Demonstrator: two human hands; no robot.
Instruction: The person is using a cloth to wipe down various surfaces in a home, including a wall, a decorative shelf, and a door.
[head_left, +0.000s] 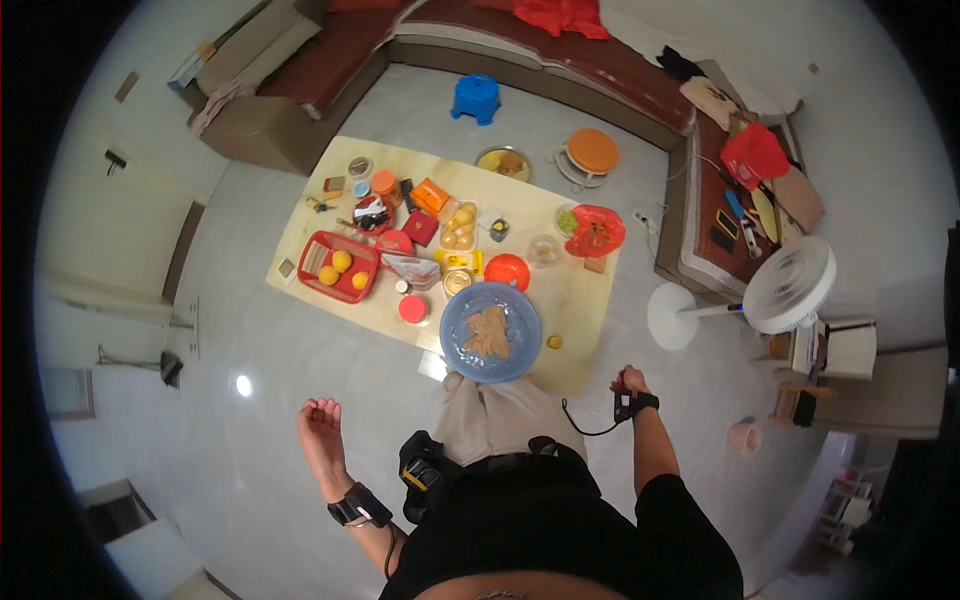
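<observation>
My left hand (321, 431) is held out over the floor at the lower left, palm up with fingers slightly curled and nothing in it. Out to the right, my right hand (630, 380) hangs beyond the table's near corner; its fingers are bent, and whether they are closed is unclear. Both wrists wear black bands with cables. Between the hands, a blue plastic basin (454, 358) stands at the near edge of the table (566, 371), with a tan wet cloth (489, 332) in clear water. A small yellow cap or jar (554, 342) lies just right of the basin.
On the table are a red basket (315, 291) with yellow fruit, a red-lidded jar (413, 309), an orange-red dish (507, 271) and a red plastic bag (600, 231). Beyond it stand a blue stool (476, 97) and a sofa (517, 79). A white fan (789, 285) stands at the right.
</observation>
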